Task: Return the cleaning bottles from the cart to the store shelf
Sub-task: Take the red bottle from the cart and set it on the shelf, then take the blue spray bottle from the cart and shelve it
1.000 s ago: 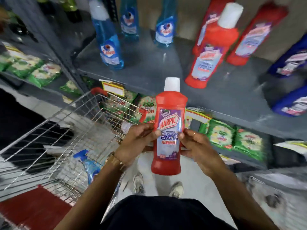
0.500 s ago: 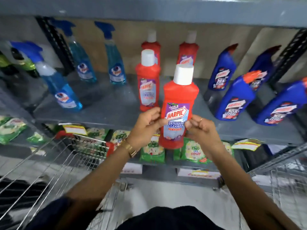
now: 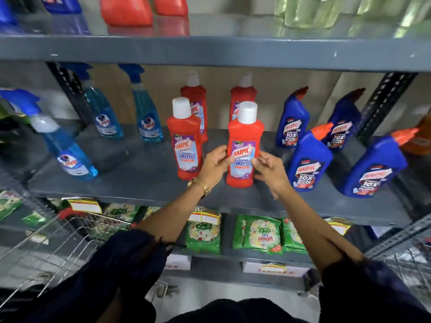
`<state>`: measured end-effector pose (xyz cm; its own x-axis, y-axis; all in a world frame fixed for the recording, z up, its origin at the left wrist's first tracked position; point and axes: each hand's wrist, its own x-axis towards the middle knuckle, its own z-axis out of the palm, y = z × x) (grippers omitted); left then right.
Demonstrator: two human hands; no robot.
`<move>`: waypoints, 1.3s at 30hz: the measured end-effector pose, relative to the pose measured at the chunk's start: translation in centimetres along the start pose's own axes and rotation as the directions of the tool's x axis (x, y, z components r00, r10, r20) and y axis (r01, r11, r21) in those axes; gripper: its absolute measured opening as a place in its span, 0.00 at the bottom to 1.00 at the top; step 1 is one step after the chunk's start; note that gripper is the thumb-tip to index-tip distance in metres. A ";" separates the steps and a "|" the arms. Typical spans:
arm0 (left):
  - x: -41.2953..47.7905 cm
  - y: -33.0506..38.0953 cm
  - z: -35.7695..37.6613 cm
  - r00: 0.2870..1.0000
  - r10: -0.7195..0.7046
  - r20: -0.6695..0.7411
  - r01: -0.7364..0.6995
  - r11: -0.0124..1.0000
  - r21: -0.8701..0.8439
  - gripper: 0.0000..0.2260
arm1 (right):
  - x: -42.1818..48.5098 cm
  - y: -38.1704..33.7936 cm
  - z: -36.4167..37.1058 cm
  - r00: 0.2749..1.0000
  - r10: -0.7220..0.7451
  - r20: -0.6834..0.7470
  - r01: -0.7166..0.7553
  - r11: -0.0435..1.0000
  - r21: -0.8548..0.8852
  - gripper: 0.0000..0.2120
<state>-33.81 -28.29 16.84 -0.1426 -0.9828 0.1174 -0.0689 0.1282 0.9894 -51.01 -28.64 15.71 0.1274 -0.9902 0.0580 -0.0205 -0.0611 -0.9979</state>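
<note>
While you stand at the grey shelf, both forearms reach up and forward. Your left hand and right hand pinch the red bottle by its label sides, upright on the shelf. Another red bottle stands just left, a blue bottle near right; the cart sits lower left.

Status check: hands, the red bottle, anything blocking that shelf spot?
Both hands, left and right, on the red bottle. Bottle upright, base at the shelf front. Second red bottle just left, blue bottle right; gap clear.
</note>
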 end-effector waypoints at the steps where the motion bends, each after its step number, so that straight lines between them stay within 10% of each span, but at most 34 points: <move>1: 0.2 0.0 0.2 1.000 -0.003 0.000 0.003 1.000 0.002 0.13 | 0.2 0.1 -0.3 1.000 0.000 0.000 0.000 1.000 -0.005 0.16; 12: 0.3 -0.8 1.0 1.000 -0.011 0.008 0.011 1.000 0.014 0.14 | -0.7 0.5 -0.8 0.997 0.015 -0.069 -0.016 1.000 -0.017 0.18; 19: -5.4 -1.3 -1.3 0.996 -0.001 -0.093 0.002 1.000 0.018 0.19 | -6.6 2.3 4.6 0.804 -0.249 -0.541 0.163 0.966 -0.202 0.16; 25: -16.5 -3.6 -9.5 0.957 -0.035 -0.289 0.057 0.996 0.069 0.08 | -11.2 4.0 15.8 0.942 -0.313 -0.122 0.249 0.893 -0.374 0.10; 31: -28.7 -10.5 -20.1 0.696 -0.273 -0.664 0.339 0.940 -0.031 0.06 | -14.7 7.2 29.6 0.836 0.067 0.545 0.256 0.831 -0.495 0.18; 39: -44.9 -21.6 -26.8 0.253 -0.673 -0.695 0.862 0.483 -0.154 0.18 | -19.6 12.7 40.6 0.680 0.328 0.656 0.520 0.415 -0.747 0.18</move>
<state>0.51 9.53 -7.48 0.6964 -0.4277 -0.5763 -0.0043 -0.8055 0.5926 -13.46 -4.91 0.79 0.7304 -0.6105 -0.3061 -0.6824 -0.6347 -0.3625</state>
